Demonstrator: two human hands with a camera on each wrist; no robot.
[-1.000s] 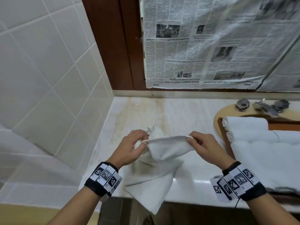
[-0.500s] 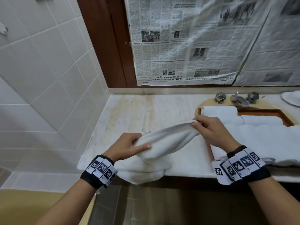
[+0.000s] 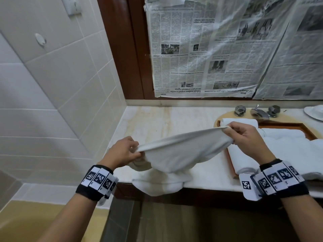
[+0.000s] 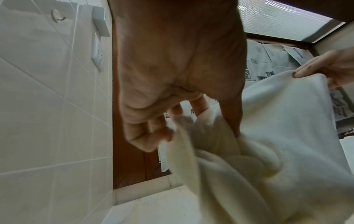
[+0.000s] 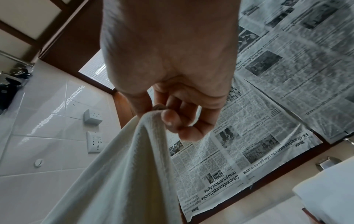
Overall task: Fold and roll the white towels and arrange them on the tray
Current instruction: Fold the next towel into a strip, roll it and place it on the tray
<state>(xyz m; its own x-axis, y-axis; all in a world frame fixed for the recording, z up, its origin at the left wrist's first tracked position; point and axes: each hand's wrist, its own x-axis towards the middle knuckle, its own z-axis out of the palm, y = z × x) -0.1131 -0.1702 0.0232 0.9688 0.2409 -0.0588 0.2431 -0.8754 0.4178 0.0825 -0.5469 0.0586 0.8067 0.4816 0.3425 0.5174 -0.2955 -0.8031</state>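
the left hand (image 3: 122, 151) and right hand (image 3: 248, 137) each pinch an edge of a limp white cotton towel (image 3: 176, 154), stretched above the marble table (image 3: 157, 123); its lower part bunches at the table's 6 o'clock edge, the wooden tray (image 3: 307, 131) at 3 o'clock.

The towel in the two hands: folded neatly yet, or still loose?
Still loose. The towel is stretched between the left hand and right hand, which pinch its top edge; the rest sags, bunched on the counter.
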